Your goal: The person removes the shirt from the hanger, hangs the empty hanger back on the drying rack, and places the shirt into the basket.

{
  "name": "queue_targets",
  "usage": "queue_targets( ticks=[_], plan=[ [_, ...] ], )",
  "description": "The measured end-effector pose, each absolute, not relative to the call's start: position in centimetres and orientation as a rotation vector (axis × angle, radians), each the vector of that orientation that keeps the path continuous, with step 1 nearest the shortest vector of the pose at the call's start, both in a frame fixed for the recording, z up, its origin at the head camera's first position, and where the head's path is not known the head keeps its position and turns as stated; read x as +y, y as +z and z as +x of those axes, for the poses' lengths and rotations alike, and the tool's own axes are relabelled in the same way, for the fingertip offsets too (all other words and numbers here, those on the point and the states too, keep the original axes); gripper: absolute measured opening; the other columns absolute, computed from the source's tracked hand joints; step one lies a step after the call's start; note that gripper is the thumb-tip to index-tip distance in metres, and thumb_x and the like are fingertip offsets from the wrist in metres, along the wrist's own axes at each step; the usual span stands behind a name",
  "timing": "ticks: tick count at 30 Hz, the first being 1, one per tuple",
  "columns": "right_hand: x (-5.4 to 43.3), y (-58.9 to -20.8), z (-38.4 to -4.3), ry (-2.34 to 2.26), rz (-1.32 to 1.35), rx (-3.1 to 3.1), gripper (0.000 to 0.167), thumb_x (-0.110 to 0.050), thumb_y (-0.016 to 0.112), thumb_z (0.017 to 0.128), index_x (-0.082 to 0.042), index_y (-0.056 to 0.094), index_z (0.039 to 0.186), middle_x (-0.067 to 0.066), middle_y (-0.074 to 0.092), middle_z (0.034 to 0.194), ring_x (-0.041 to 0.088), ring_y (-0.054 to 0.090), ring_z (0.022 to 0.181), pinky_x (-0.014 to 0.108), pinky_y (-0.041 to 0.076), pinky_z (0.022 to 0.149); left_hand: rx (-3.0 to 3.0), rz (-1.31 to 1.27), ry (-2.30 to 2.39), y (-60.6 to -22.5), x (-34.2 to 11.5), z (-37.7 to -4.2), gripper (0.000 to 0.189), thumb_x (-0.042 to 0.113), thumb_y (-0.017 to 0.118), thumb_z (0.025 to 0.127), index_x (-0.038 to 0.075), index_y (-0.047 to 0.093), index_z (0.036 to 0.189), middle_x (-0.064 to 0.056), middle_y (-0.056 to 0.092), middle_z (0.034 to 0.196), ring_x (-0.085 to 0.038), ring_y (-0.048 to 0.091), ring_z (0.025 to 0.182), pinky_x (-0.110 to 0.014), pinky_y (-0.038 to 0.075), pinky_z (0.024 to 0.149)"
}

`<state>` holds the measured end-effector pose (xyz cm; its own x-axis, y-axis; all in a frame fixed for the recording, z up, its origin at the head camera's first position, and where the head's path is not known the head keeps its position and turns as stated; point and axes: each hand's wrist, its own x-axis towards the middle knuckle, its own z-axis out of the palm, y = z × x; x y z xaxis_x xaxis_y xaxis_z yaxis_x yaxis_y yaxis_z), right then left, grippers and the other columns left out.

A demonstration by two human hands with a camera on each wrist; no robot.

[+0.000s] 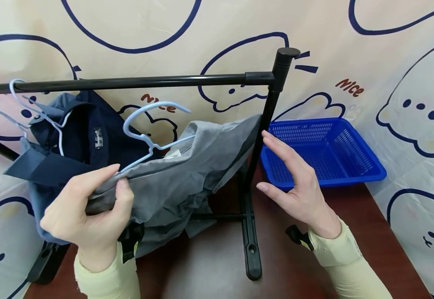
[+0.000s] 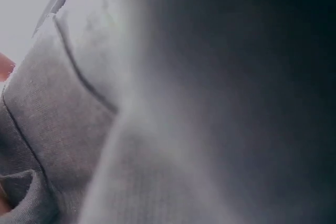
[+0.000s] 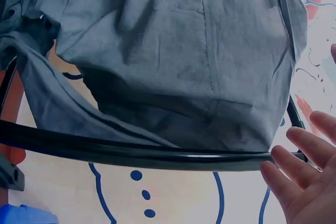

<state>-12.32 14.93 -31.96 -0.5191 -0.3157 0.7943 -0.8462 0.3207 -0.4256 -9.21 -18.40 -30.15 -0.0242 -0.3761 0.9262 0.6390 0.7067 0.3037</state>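
My left hand [image 1: 86,207] pinches the edge of a grey shirt [image 1: 172,182] together with one end of a light blue hanger [image 1: 146,141], between thumb and forefinger. The hanger's other arm runs into the shirt's opening beside a white label, and its hook is off the rail. My right hand [image 1: 303,182] is spread with fingers extended, beside the rack's black upright [image 1: 269,112]. In the right wrist view, its fingers [image 3: 294,166] are close to that dark post, and the shirt [image 3: 163,40] hangs behind it. Blurred grey cloth [image 2: 63,114] fills most of the left wrist view.
A black rail [image 1: 146,83] crosses above. A navy and blue shirt [image 1: 82,137] hangs at its left on light blue hangers [image 1: 37,108]. A blue plastic basket [image 1: 366,168] stands right of the rack on the brown table [image 1: 284,265]. A patterned curtain [image 1: 239,20] backs everything.
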Motion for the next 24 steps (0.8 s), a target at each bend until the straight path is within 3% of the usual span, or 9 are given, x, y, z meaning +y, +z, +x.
queue_targets(
  ticks=[11, 16, 21, 24],
  plan=[
    [14.5, -31.3, -12.1, 1.155, 0.982, -1.886, 0.077, -0.052, 0.067, 0.096, 0.01, 0.052, 0.139, 0.025, 0.048, 0.148, 0.04, 0.042, 0.139, 0.051, 0.031, 0.115, -1.215, -0.35, -0.917, -30.3, -19.9, -8.8, 0.025, 0.016, 0.08, 0.063, -0.006, 0.072, 0.071, -0.023, 0.067, 0.064, -0.028, 0.067, 0.057, -0.02, 0.053, 0.073],
    [14.6, -30.8, -11.8, 1.152, 0.879, -1.789, 0.074, -0.054, 0.069, 0.094, 0.008, 0.058, 0.132, 0.027, 0.054, 0.139, 0.039, 0.048, 0.131, 0.044, 0.038, 0.11, -1.203, -0.485, -1.063, -29.9, -18.7, -8.6, 0.025, 0.009, 0.083, 0.064, -0.011, 0.07, 0.071, -0.024, 0.067, 0.065, -0.025, 0.068, 0.06, -0.025, 0.056, 0.072],
    [15.7, -30.9, -12.0, 1.194, 0.949, -1.756, 0.055, -0.045, 0.069, 0.097, 0.008, 0.07, 0.115, 0.021, 0.069, 0.115, 0.026, 0.064, 0.111, 0.032, 0.047, 0.098, -1.299, -0.632, -1.212, -30.0, -17.3, -8.0, 0.023, 0.005, 0.084, 0.071, -0.014, 0.072, 0.075, -0.024, 0.068, 0.07, -0.022, 0.068, 0.063, -0.025, 0.055, 0.071],
    [17.0, -31.9, -12.2, 1.23, 0.995, -1.794, 0.043, -0.037, 0.067, 0.1, 0.005, 0.076, 0.098, 0.013, 0.075, 0.095, 0.013, 0.069, 0.085, 0.021, 0.051, 0.078, -1.376, -0.66, -1.196, -30.0, -16.4, -7.9, 0.021, 0.008, 0.084, 0.076, -0.01, 0.074, 0.08, -0.023, 0.07, 0.073, -0.019, 0.067, 0.065, -0.024, 0.053, 0.072]
  ],
)
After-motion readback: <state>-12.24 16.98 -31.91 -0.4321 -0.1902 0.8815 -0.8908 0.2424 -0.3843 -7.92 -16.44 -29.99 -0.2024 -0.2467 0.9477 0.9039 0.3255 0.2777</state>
